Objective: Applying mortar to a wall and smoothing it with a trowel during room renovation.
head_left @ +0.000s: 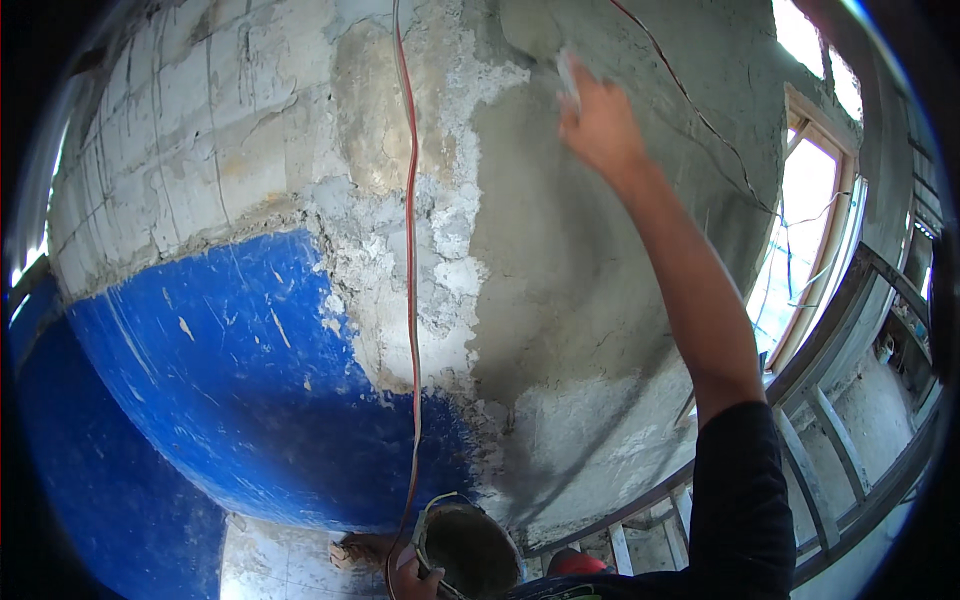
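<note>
My right hand (606, 125) is raised high against the wall, fingers closed around a trowel (568, 78). The trowel's pale blade shows nearly edge-on against the damp grey plaster (560, 230), close to its ragged upper left border. Low in the picture, my left hand (412, 578) is closed at the left side of a bucket (510, 545). Grey mortar (465, 548) lies inside the bucket. A short dark piece shows at the left fingers; whether it belongs to the bucket's handle or to another tool, I cannot tell.
A red cable (412, 200) hangs down the wall beside the bucket, and a second wire (690, 100) runs toward the window (800, 220). Blue paint (250, 370) covers the lower left wall. At the right stands a wooden ladder-like frame (840, 445). Something red (575, 563) shows below.
</note>
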`<state>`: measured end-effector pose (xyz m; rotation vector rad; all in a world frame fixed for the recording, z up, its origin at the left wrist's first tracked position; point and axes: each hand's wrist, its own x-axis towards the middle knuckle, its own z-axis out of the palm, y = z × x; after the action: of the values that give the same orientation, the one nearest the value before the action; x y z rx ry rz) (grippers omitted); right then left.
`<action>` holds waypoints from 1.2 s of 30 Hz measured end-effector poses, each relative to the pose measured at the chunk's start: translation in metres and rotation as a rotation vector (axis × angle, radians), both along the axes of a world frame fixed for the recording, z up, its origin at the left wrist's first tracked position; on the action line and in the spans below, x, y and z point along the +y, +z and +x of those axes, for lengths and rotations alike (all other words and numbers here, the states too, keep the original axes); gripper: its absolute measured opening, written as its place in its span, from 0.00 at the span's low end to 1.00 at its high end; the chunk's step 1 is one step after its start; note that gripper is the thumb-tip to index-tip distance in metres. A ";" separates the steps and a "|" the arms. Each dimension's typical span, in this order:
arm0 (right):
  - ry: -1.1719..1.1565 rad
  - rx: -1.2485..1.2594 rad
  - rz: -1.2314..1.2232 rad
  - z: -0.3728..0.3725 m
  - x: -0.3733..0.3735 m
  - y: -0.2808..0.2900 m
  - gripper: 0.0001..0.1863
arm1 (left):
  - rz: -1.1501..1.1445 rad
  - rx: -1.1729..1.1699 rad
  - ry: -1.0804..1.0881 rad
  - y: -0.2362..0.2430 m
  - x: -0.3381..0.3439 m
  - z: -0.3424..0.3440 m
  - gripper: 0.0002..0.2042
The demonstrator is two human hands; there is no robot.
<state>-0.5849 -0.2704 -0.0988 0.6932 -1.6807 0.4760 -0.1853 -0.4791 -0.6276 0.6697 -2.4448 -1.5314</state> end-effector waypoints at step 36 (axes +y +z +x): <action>-0.090 -0.060 0.196 -0.007 0.009 -0.017 0.31 | 0.199 0.049 0.058 -0.043 -0.004 -0.004 0.19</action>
<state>-0.5917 -0.2617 -0.1161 0.7473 -1.8232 0.2733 -0.1889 -0.4829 -0.6705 0.7209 -2.2369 -1.7619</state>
